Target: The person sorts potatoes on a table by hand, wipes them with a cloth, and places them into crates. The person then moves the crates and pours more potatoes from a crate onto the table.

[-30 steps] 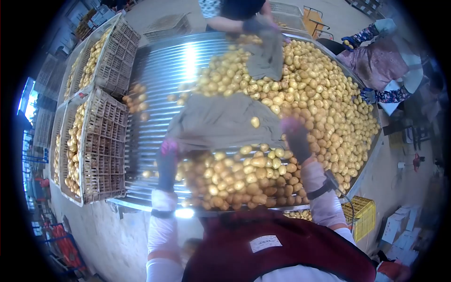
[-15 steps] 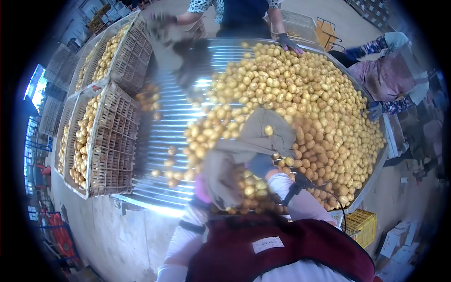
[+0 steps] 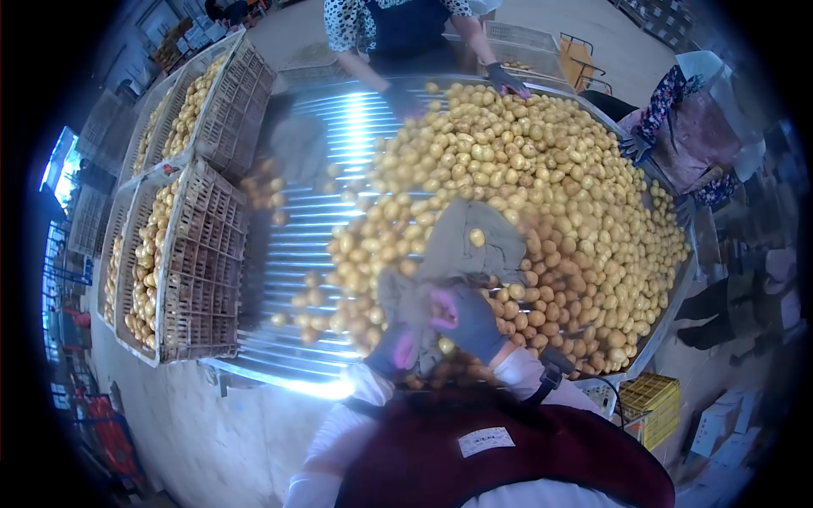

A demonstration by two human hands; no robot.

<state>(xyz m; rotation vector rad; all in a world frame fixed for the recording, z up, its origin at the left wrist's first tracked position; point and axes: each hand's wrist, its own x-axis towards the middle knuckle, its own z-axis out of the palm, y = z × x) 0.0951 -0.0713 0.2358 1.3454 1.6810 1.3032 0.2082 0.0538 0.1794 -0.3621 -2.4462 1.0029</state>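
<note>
A large heap of round yellow-brown potatoes (image 3: 584, 203) covers the right part of a ribbed metal table (image 3: 309, 207). A grey-brown cloth (image 3: 476, 241) lies over the near part of the heap, with one potato on it. My left hand (image 3: 396, 345), in a grey and pink glove, is wrapped round the cloth's bunched left end. My right hand (image 3: 470, 317), gloved the same way, is beside it with its fingers curled at the cloth. Blur hides exactly what the right fingers hold.
Plastic crates (image 3: 203, 262) full of potatoes stand along the left edge. Across the table a person in a dark apron (image 3: 411, 30) has gloved hands on the heap's far side. Another person (image 3: 690, 140) is at the right edge. A yellow crate (image 3: 656, 406) stands near right.
My hands have come together, the left moving up and right with the cloth end. The far person's blurred cloth now lies on the table, and that hand has moved to the heap.
</note>
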